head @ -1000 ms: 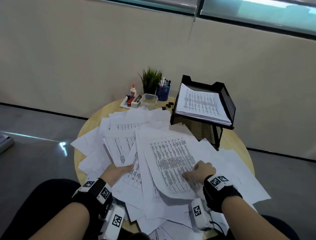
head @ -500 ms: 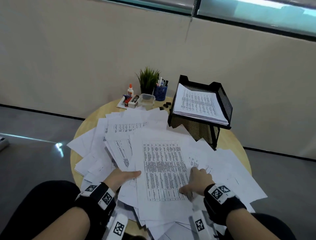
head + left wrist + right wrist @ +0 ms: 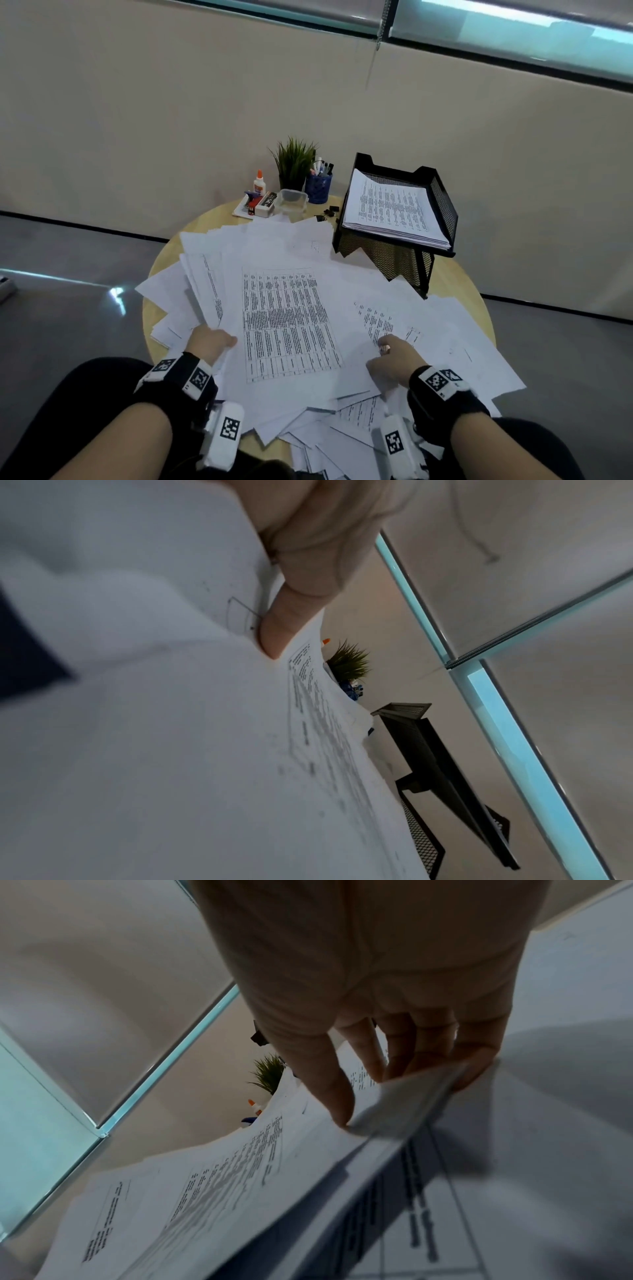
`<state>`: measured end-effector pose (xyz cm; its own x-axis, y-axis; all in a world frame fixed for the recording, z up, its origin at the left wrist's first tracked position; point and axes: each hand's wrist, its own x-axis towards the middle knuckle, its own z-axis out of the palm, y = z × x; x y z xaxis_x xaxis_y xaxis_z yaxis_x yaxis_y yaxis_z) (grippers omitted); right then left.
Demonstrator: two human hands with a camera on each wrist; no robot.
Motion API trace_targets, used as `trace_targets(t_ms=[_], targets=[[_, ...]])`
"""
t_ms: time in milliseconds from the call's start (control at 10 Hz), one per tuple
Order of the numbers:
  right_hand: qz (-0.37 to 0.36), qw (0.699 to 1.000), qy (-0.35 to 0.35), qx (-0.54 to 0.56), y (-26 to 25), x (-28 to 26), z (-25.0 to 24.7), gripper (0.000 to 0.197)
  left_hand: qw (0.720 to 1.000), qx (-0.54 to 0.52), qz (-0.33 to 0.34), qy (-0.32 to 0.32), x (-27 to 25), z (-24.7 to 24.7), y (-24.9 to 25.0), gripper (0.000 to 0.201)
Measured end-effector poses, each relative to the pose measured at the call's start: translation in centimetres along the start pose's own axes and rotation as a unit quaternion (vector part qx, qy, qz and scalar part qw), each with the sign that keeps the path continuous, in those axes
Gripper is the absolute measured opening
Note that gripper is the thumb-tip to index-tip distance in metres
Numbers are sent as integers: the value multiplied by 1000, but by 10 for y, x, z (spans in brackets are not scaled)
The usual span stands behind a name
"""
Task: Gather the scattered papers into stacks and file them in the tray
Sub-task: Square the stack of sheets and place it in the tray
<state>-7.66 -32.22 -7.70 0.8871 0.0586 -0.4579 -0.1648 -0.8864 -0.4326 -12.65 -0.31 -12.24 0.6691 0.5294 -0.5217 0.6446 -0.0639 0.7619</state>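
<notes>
White printed papers (image 3: 291, 318) lie scattered in an overlapping heap over the round wooden table (image 3: 472, 284). A black mesh tray (image 3: 445, 205) stands at the back right and holds a neat stack of sheets (image 3: 394, 209). My left hand (image 3: 210, 342) grips the left edge of the top bundle. In the left wrist view its thumb (image 3: 277, 631) presses on the sheets (image 3: 171, 750). My right hand (image 3: 390, 356) is at the bundle's right side. In the right wrist view the thumb and fingers (image 3: 363, 1053) pinch a lifted paper edge (image 3: 394, 1102).
At the table's back stand a small green plant (image 3: 294, 164), a blue pen cup (image 3: 318, 188), a glue bottle (image 3: 259, 183), a clear plastic box (image 3: 293, 202) and black binder clips (image 3: 330, 212). A beige wall rises behind. Papers overhang the near table edge.
The large printed sheet has turned square to me. My left hand has closed on its left edge. My right hand has moved right, off the sheet's face to the bundle's right edge.
</notes>
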Motion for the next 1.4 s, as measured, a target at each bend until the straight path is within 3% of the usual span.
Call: trace_targets(t_ms=[100, 200, 300, 400, 500, 600, 700, 1000, 1100, 1200, 1400], targets=[[-15, 999, 21, 21, -5, -2, 4, 19, 1000, 27, -2, 6, -3, 2, 1, 55], [-35, 999, 29, 21, -13, -3, 2, 18, 1000, 24, -2, 1, -4, 4, 2, 51], [-44, 996, 68, 36, -19, -9, -9, 11, 1000, 14, 2, -3, -3, 0, 1, 26], [-70, 992, 101, 18, -16, -16, -29, 22, 999, -10, 16, 25, -9, -4, 4, 12], [-78, 986, 144, 21, -10, -23, -52, 26, 997, -70, -5, 18, -20, -5, 8, 24], [-86, 977, 192, 28, -4, -32, -74, 23, 999, 17, 24, 22, -15, -5, 4, 17], [-101, 965, 241, 30, -2, -42, -99, 26, 999, -7, 43, 25, -17, -5, 2, 38], [-130, 931, 338, 46, -7, -61, -163, 18, 998, -27, 53, -9, -21, 4, 5, 43], [-133, 932, 314, 122, -3, -58, -163, 16, 998, -28, 44, -41, -28, 4, 12, 51], [-126, 934, 244, 229, 7, -43, -138, 25, 995, -47, 38, -85, -23, 6, 7, 56], [-76, 949, 159, 262, 23, -17, -79, 19, 987, -84, 66, -118, -22, 12, -2, 45]])
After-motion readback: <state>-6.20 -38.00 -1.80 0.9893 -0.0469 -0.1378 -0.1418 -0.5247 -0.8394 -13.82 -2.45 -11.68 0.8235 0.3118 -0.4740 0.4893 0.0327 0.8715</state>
